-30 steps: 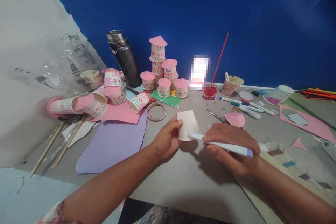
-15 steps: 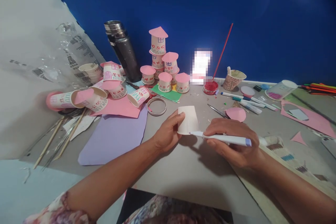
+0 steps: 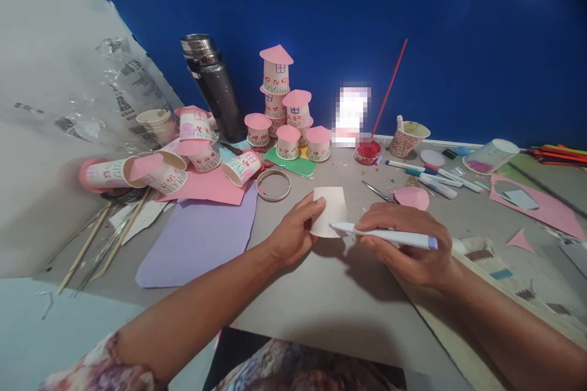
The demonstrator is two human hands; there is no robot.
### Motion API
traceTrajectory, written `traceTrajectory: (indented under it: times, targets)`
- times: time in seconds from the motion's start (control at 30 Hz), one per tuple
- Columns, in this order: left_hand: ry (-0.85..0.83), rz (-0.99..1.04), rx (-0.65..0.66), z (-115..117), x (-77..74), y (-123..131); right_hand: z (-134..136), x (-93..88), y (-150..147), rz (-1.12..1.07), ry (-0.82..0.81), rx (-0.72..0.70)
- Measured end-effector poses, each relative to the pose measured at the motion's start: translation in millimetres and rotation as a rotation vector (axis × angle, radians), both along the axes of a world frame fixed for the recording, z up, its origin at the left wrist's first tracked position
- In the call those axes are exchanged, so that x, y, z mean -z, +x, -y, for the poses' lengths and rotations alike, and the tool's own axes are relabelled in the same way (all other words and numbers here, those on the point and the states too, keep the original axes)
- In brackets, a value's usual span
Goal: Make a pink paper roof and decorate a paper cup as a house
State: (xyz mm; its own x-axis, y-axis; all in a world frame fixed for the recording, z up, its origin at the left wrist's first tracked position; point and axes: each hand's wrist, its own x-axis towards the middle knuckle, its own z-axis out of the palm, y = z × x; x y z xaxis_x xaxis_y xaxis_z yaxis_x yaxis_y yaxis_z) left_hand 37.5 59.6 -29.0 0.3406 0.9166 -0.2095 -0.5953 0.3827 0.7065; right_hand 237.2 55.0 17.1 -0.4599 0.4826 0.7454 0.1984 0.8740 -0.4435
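A plain off-white paper cup (image 3: 331, 208) is upside down just above the grey table, its wide rim at the bottom. My left hand (image 3: 298, 229) grips it from the left side, thumb on the near face. Between the thumb and fingers of my right hand (image 3: 408, 241) is a white felt-tip marker (image 3: 394, 236) with a lilac end. The marker's tip touches, or nearly touches, the lower part of the cup. Beyond stand decorated cups (image 3: 276, 76) with pink paper cone roofs and drawn windows and flowers, some of them stacked.
Purple paper (image 3: 197, 244) and a tape roll (image 3: 274, 185) lie left of my hands. Behind are a dark flask (image 3: 215, 88) and a lit, blurred screen (image 3: 351, 116). Several markers (image 3: 433, 180), scissors (image 3: 376, 190), a pink paper circle (image 3: 411, 198) and a brush in a red pot (image 3: 367, 151) are to the right.
The marker tip has moved slightly up the cup from near its rim. The cup has turned or tilted a little in my left hand.
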Motion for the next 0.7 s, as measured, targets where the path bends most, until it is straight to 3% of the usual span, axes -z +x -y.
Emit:
traceTrajectory:
  times: [0.7]
  targets:
    - [-0.003, -0.014, 0.012, 1.1, 2.1, 0.3, -0.8, 1.8, -1.2, -0.038, 0.032, 0.004]
